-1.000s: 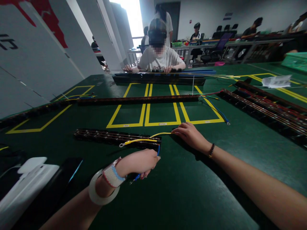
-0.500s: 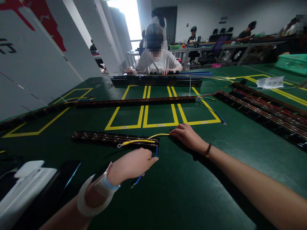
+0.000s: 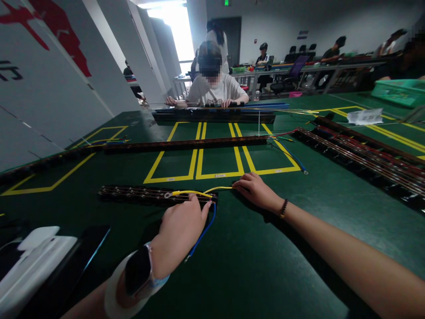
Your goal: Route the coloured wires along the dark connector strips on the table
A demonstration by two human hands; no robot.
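Observation:
My right hand (image 3: 254,189) rests low over the table with its fingers closed on the end of a yellow wire (image 3: 221,188). That wire runs leftward to the near end of a short black strip (image 3: 133,193) carrying thin copper-coloured rods. My left hand (image 3: 184,228) lies over this same end, index finger on top and thumb by the end, gripping the strip; its other fingers are hidden. A thicker yellow cable with a ring lug (image 3: 186,193) lies along the strip above my fingers. From the strip's end a blue cable (image 3: 207,228) hangs toward me, partly behind my left hand.
A long black strip (image 3: 186,145) crosses the yellow-taped green table (image 3: 282,248). More wired strips (image 3: 361,164) lie at right, beside a green basket (image 3: 398,92). White and black devices (image 3: 43,257) sit at lower left. A person (image 3: 215,88) works across the table.
My left hand has moved up from the blue cable to the strip's end, its wrist turning so the watch face shows. The blue cable hangs freer. My right hand keeps its hold; the view has shifted slightly.

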